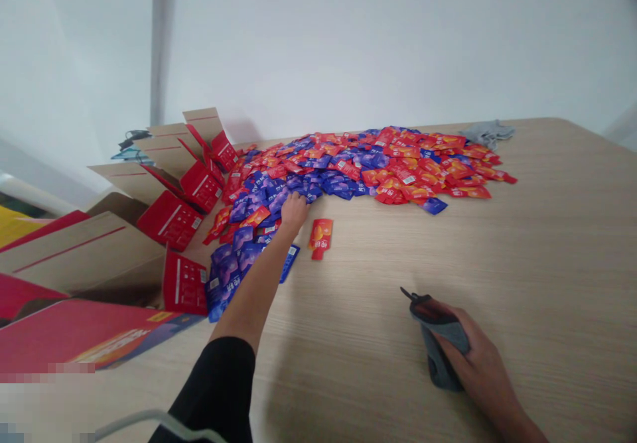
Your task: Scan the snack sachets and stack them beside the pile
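Touching blue sachets (pixel 256 194) with left hand (pixel 294 209), cannot tell if grasping; clasping grey-and-black fabric item (pixel 442 362) in right hand (pixel 480 350); see sachet heap (pixel 348 164) unboxed beyond left fingers (pixel 296 198), cartons (pixel 166 221) open leftward.

I see a heap of flat red and purple sachets (pixel 348 168) with open red cardboard cartons (pixel 172 221) to its left.
Both sit on the pale wood-grain table (pixel 537 251); behind it I have the white wall (pixel 398 45). The cartons run near to far, and the heap stretches from beside them along the back. A crumpled grey cloth (pixel 488 132) lies behind its right end. The bare left hand (pixel 294 209) is at the heap's front, a loose flat orange sachet (pixel 321 234) just to its right. At near right, the bare right hand (pixel 475 353) holds a grey-and-black object (pixel 440 363).
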Tool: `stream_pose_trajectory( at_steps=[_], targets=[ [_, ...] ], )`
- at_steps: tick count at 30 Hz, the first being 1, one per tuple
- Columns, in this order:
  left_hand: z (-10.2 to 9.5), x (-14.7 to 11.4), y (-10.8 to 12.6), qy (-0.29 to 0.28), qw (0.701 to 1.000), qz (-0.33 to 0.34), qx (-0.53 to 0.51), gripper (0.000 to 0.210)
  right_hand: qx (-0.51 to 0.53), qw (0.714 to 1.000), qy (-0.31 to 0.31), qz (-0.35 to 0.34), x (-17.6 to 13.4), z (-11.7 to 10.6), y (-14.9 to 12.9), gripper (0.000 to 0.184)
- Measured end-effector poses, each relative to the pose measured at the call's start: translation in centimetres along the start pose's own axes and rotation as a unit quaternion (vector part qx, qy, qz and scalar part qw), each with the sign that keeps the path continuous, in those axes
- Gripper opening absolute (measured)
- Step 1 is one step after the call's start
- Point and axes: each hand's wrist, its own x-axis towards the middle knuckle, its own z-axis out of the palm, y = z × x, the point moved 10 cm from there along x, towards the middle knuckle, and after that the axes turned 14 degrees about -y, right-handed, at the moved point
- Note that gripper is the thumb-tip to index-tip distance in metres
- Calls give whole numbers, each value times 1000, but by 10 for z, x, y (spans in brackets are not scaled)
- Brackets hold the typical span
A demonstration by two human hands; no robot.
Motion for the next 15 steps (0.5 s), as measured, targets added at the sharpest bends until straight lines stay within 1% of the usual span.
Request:
stream_pose_trajectory(
  at_steps=[5,10,13,15],
  targets=[
    [-4,-4,-2,1,1000,11,-22,22,-3,1000,-3,-6,0,1,-1,45],
    [-10,-12,-9,8,997,15,-70,18,-6,1000,-7,6,1,1,0,46],
    [-18,-19,-10,28,993,4,-115,17,-4,1000,-9,-2,1,0,-4,47],
    [-27,-25,-10,52,987,-8,-152,17,-2,1000,-6,-6,1,-1,-7,47]
  ],
)
